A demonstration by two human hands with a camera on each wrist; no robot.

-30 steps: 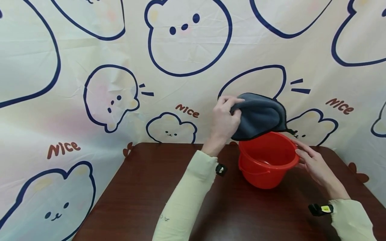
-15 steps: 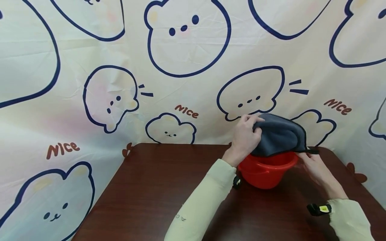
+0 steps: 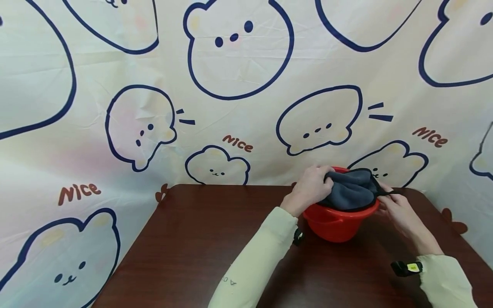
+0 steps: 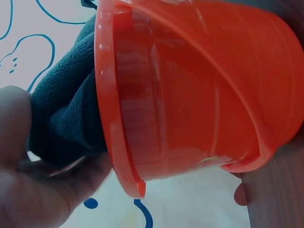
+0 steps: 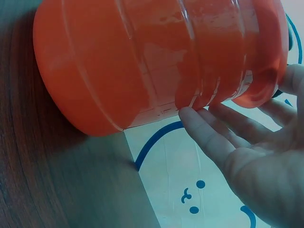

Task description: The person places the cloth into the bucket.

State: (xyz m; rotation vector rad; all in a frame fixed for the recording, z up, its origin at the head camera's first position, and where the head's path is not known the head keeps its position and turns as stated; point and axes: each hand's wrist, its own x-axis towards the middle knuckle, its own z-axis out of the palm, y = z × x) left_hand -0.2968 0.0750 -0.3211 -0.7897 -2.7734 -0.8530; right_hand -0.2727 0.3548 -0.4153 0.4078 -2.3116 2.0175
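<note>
A dark blue-grey cloth (image 3: 350, 188) with black edging lies bunched over the mouth of a red plastic bucket (image 3: 335, 224), partly inside it. My left hand (image 3: 310, 188) pinches the cloth's left side at the rim; in the left wrist view the thumb and fingers close on the folded cloth (image 4: 71, 109). On the bucket's right side, my right hand (image 3: 404, 214) touches the outer wall. In the right wrist view its fairly straight fingers (image 5: 209, 140) rest on the bucket (image 5: 142, 61) below the rim. A thin black strap (image 3: 389, 193) from the cloth reaches across this hand.
The bucket stands on a dark brown wooden table (image 3: 215, 239), towards its back right. Behind the table hangs a pale backdrop (image 3: 239, 64) with cartoon bear outlines. The bucket's red handle (image 4: 228, 80) hangs down along its side.
My left hand has moved right and then down with the cloth, from above the bucket's left side into its mouth. The bucket and my right hand have stayed nearly in place.
</note>
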